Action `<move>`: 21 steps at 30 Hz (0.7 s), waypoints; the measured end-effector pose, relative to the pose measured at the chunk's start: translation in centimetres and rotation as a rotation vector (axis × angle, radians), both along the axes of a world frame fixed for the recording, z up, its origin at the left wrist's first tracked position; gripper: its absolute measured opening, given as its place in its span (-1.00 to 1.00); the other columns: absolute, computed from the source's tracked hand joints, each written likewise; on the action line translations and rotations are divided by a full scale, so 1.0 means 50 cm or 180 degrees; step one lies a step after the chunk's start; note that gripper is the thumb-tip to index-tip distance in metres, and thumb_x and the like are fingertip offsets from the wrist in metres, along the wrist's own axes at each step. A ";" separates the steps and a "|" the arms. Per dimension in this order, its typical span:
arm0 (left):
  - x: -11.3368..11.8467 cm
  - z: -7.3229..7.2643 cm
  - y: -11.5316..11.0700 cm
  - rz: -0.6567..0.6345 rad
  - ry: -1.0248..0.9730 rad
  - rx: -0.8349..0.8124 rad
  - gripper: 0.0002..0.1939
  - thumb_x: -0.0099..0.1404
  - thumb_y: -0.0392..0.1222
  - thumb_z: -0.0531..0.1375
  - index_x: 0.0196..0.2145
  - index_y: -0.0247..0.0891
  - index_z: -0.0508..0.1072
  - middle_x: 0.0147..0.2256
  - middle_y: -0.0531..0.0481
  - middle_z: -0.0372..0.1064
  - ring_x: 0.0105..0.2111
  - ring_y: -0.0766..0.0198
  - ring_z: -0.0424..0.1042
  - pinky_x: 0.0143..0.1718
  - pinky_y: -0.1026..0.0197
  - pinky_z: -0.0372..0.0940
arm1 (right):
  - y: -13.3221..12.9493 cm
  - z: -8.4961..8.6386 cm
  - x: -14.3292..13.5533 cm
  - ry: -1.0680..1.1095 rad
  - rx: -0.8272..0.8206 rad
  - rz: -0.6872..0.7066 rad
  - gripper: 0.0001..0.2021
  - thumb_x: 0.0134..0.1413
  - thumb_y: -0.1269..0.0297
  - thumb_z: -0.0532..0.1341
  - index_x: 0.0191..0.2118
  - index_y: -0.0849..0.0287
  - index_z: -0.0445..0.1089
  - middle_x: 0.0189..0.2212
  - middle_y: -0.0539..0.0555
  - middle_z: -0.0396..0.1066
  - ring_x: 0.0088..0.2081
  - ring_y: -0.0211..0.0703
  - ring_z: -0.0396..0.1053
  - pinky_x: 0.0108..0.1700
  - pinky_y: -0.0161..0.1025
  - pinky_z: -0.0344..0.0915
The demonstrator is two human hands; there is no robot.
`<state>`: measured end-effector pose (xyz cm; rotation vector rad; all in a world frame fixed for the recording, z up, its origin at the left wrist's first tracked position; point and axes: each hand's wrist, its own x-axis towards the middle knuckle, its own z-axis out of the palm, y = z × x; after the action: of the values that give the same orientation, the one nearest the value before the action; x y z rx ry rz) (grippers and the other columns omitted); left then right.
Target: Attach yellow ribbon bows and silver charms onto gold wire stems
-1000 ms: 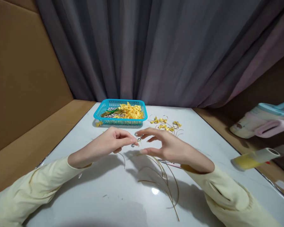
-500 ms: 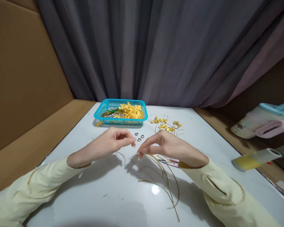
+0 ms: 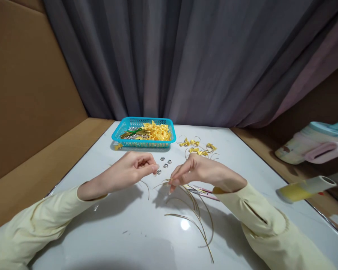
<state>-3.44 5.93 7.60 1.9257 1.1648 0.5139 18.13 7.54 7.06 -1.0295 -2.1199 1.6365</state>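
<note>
My left hand (image 3: 136, 167) is closed, thumb against its curled fingers, just left of a silver charm (image 3: 159, 172); whatever it holds, if anything, is hidden. More silver charms (image 3: 165, 165) lie just beyond, on the white table (image 3: 146, 232). My right hand (image 3: 195, 172) pinches a thin gold cord between thumb and fingers, its other fingertips pointing down. Below that hand several loose gold cords (image 3: 194, 221) curve across the tabletop. Pink-handled scissors (image 3: 204, 192) lie partly beneath my right wrist.
A blue basket (image 3: 173, 137) at the back holds yellow ribbon bows (image 3: 157, 132) and silver pieces. Bows threaded on cords (image 3: 198, 150) lie right of it. A tumbler (image 3: 301, 144) and a tube with yellow wrapping (image 3: 301, 189) are at the right. Cardboard walls and a curtain surround the table.
My left hand has drawn slightly left, and the charm by its fingertips is now in plain sight. My right fingers have moved slightly right, uncovering more of the scissors.
</note>
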 end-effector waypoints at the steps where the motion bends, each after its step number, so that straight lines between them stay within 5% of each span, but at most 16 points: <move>1: -0.001 0.000 0.001 0.0007 -0.0003 0.0009 -0.75 0.24 -0.09 0.08 -0.50 -0.29 0.35 -0.64 0.17 -0.03 -0.61 0.41 0.00 -0.60 0.34 -0.07 | -0.002 -0.002 0.000 -0.0026 0.0047 0.0026 -0.86 -0.06 0.33 0.22 -0.42 0.16 0.56 -0.35 0.02 0.54 -0.26 -0.20 0.45 -0.13 -0.31 0.30; 7: -0.028 0.016 0.017 0.0331 -0.0043 -0.0028 -0.74 0.22 -0.04 0.09 -0.49 -0.28 0.36 -0.63 0.14 0.03 -0.63 0.40 0.02 -0.64 0.35 -0.07 | -0.005 -0.018 0.005 -0.0533 0.0575 0.0114 -0.83 -0.10 0.41 0.22 -0.37 0.14 0.56 -0.35 0.02 0.54 -0.30 -0.17 0.46 -0.22 -0.30 0.32; 12: -0.033 0.025 0.014 -0.0325 0.0104 -0.0075 -0.75 0.22 -0.08 0.11 -0.49 -0.29 0.41 -0.59 0.09 0.18 -0.60 0.40 0.07 -0.62 0.35 -0.06 | 0.017 -0.015 0.009 -0.0480 0.0959 -0.0737 -0.73 -0.04 0.17 0.25 -0.20 0.15 0.51 -0.23 0.08 0.52 -0.16 -0.11 0.43 -0.09 -0.22 0.27; 14: -0.029 0.022 0.011 -0.0722 0.0184 0.0052 -0.75 0.24 -0.11 0.10 -0.48 -0.31 0.44 -0.60 0.08 0.22 -0.60 0.41 0.08 -0.61 0.35 -0.05 | 0.019 -0.020 -0.001 0.0065 0.0568 -0.0909 -0.65 0.08 0.05 0.14 -0.17 0.18 0.48 -0.19 0.11 0.50 -0.13 -0.14 0.41 -0.06 -0.21 0.26; 17: -0.019 0.008 0.004 -0.1201 0.0204 0.0285 -0.76 0.25 -0.18 0.08 -0.46 -0.34 0.45 -0.61 0.06 0.30 -0.60 0.41 0.17 -0.60 0.35 0.01 | 0.006 -0.049 -0.033 0.0731 -0.0499 -0.0530 -0.49 0.15 -0.07 -0.01 -0.19 0.27 0.47 -0.26 0.18 0.51 -0.19 -0.16 0.43 -0.10 -0.21 0.27; 21: 0.000 -0.026 -0.017 -0.1857 0.0166 0.0821 -0.78 0.25 -0.35 0.02 -0.47 -0.34 0.42 -0.57 0.01 0.39 -0.58 0.38 0.29 -0.53 0.35 0.14 | -0.028 -0.096 -0.086 0.0621 -0.1425 -0.0045 -0.28 0.08 -0.25 -0.15 -0.37 0.34 0.47 -0.45 0.18 0.48 -0.38 -0.20 0.43 -0.22 -0.24 0.32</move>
<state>-3.46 5.11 6.30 2.3833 0.5322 0.3031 13.82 6.12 2.25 -0.9470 -1.6568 2.1645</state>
